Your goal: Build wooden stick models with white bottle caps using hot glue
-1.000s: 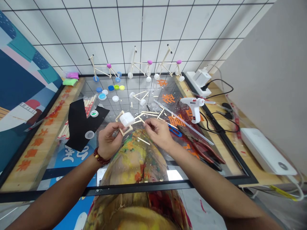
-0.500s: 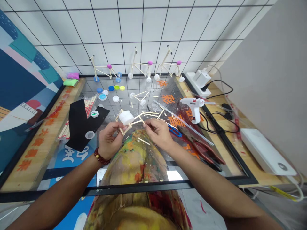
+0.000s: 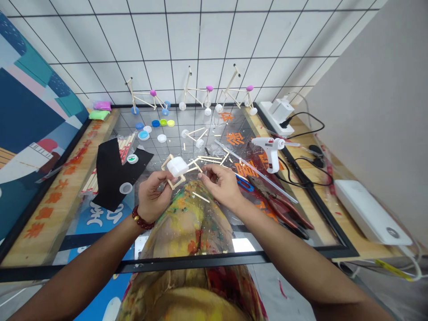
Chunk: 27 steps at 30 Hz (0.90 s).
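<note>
My left hand [image 3: 154,192] pinches a small frame of pale wooden sticks [image 3: 178,183] between thumb and fingertips. A thick white bottle cap [image 3: 178,166] sits at this frame, tilted above the glass. My right hand [image 3: 220,182] is closed, its thumb and forefinger at the end of a short wooden stick [image 3: 197,166], just right of the frame. Whether that stick touches the frame I cannot tell. More loose sticks [image 3: 210,159] lie behind the right hand. A cut stick [image 3: 201,197] rests on the glass between my wrists.
Small stick bicycles [image 3: 194,91] stand along the tiled wall. Bottle caps [image 3: 162,138] and a part-built stick frame [image 3: 194,136] lie mid-table. Black sheet [image 3: 109,174] is at left. A glue gun [image 3: 270,149], glue stick [image 3: 257,171], blue cutter [image 3: 245,183] and pliers [image 3: 284,209] are at right.
The stick frame in my left hand has turned slightly, and its white cap has tilted and shifted a little to the right. My right hand has barely moved.
</note>
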{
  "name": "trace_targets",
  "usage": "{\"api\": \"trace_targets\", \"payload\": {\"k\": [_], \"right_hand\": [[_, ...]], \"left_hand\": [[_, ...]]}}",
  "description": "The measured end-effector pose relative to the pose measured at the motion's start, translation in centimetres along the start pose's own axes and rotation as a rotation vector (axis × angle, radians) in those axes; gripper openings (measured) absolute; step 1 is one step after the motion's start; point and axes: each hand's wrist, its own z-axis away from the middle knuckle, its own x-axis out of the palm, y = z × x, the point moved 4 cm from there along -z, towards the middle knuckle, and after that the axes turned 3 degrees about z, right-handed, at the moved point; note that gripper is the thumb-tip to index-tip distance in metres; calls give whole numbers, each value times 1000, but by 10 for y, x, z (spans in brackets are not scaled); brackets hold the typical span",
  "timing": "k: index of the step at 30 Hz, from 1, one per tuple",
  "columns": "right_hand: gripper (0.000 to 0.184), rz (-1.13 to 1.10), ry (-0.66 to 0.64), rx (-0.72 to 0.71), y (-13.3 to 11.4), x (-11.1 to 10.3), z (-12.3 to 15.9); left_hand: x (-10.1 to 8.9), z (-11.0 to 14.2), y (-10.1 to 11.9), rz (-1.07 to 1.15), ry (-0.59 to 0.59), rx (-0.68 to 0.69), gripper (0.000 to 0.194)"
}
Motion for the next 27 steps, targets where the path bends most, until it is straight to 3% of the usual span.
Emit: {"api": "trace_targets", "payload": {"k": [6,12,27], "right_hand": [[18,12,-8,-15,0,2,0],[22,35,-28,-22,2,3,1],[24,38,-43,-41,-1,2,1]], "left_hand": [[-1,-1,7,-52,-54,147,7],[-2,-1,18,-105,-75,324,21],[-2,-1,13,-80,-76,276,19]]}}
